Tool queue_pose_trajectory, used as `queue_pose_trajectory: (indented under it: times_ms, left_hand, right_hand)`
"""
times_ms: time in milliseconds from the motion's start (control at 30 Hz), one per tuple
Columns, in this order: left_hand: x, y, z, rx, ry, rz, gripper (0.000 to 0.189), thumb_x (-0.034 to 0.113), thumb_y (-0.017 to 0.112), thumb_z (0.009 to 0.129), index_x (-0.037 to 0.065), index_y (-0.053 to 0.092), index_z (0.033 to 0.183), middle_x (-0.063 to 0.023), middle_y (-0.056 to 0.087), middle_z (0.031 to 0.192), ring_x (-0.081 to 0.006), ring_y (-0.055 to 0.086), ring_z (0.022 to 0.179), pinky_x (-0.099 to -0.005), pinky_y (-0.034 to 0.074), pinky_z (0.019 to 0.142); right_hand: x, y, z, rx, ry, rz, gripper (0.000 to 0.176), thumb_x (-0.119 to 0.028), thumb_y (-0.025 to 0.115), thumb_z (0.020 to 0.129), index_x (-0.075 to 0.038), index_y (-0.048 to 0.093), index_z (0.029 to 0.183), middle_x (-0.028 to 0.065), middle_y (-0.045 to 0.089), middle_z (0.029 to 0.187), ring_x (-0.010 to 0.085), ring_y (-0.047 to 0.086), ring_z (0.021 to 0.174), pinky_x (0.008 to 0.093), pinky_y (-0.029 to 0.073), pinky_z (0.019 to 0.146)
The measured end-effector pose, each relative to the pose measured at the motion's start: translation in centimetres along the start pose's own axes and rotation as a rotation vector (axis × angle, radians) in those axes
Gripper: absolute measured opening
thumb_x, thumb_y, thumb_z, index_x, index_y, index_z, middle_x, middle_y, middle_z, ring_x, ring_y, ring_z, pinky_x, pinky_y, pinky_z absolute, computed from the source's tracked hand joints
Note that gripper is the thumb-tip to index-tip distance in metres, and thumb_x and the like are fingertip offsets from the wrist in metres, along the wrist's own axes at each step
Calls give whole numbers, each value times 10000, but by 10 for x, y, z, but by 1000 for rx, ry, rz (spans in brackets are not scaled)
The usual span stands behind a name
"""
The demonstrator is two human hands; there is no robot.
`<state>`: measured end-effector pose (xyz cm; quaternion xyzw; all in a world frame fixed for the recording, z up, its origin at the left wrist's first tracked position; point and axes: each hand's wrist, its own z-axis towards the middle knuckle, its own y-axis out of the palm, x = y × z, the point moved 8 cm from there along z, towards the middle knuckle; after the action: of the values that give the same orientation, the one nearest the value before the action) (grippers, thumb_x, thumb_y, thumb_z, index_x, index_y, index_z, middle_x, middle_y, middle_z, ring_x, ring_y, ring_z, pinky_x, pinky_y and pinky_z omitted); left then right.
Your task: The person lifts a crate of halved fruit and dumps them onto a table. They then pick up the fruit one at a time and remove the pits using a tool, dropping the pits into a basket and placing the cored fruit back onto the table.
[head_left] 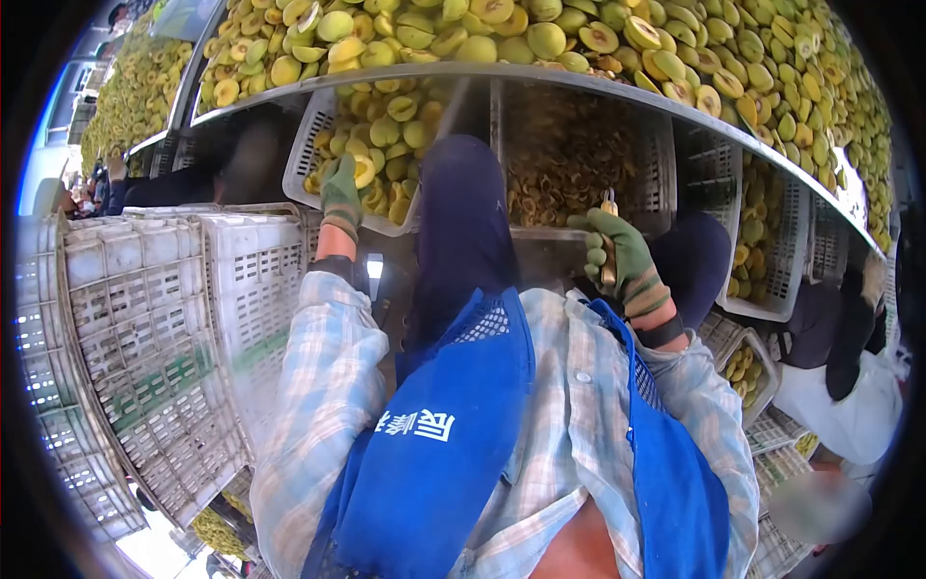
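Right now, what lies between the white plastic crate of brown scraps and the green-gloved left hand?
Yellowish-green fruit, then a dark-trousered knee, in the head view.

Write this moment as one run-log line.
left hand: holds fruit half, over fruit crate | right hand: grips tool, by crate of brown bits | table: heaped with fruit

"What stands at the left?"
"Stacked white crates [140, 318], their sides latticed, some with a green band."
"And ahead?"
"A bench [434, 69] with a pale rim, deep shadow beneath it."
"Where's the light [48, 159]?"
"Glaring at the upper and lower left."
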<state>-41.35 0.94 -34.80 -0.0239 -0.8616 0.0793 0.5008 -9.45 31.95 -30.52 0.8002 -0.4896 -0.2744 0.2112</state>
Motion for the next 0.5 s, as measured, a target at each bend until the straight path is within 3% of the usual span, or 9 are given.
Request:
queue_pose_trajectory:
  times_ms: [100, 133, 233, 267, 400, 500]
  left_hand:
    - [-58, -10, 87, -189, 352, 385, 420, 389, 545, 900, 79, 615, 1174, -132, 599, 1208, -308, 587, 1063, -423, 498, 823]
    - [-35, 3, 77, -113, 611, 970, 365, 324, 562, 886, 68, 649, 1132, -169, 649, 1112, -330, 605, 1031, -397, 490, 847]
    - [-11, 17, 57, 58, 481, 897, 360, 350, 566, 848, 86, 678, 1065, -199, 634, 1116, -383, 598, 1004, -426, 484, 851]
    - [-3, 26, 57, 39, 495, 992, 410, 357, 582, 830, 142, 637, 1175, -187, 630, 1148, -384, 613, 997, -442, 484, 862]
    - [19, 69, 50, -61, 485, 1333, 628, 382, 618, 806, 213, 456, 1389, -229, 567, 1256, -383, 557, 1137, -459, 458, 935]
    - [20, 89, 65, -172, 541, 1291, 632, 414, 634, 803, 158, 491, 1363, -245, 549, 1275, -382, 524, 1187, -442, 437, 969]
  right_hand:
    - [3, 0, 5, 133, -11, -86, 335, -317, 524, 963, -19, 604, 1094, -47, 542, 625, 91, 488, 488, 244, 428, 472]
    - [6, 1, 6, 138, 4, -96, 349, -320, 534, 957, -14, 596, 1113, -41, 547, 648, 96, 483, 499, 254, 423, 489]
    - [9, 8, 7, 214, -5, -66, 309, -270, 554, 956, 9, 593, 1082, -39, 542, 609, 72, 490, 469, 209, 428, 420]
    - [9, 9, 7, 229, -22, -96, 324, -267, 559, 952, 19, 588, 1101, -48, 522, 625, 64, 473, 490, 199, 412, 436]
    - [8, 6, 14, 232, -12, -164, 406, -324, 566, 933, 10, 571, 1165, -20, 521, 685, 93, 491, 537, 272, 441, 509]
    - [5, 13, 12, 290, -21, -214, 415, -333, 575, 927, 10, 574, 1160, -14, 522, 688, 95, 497, 540, 275, 447, 511]
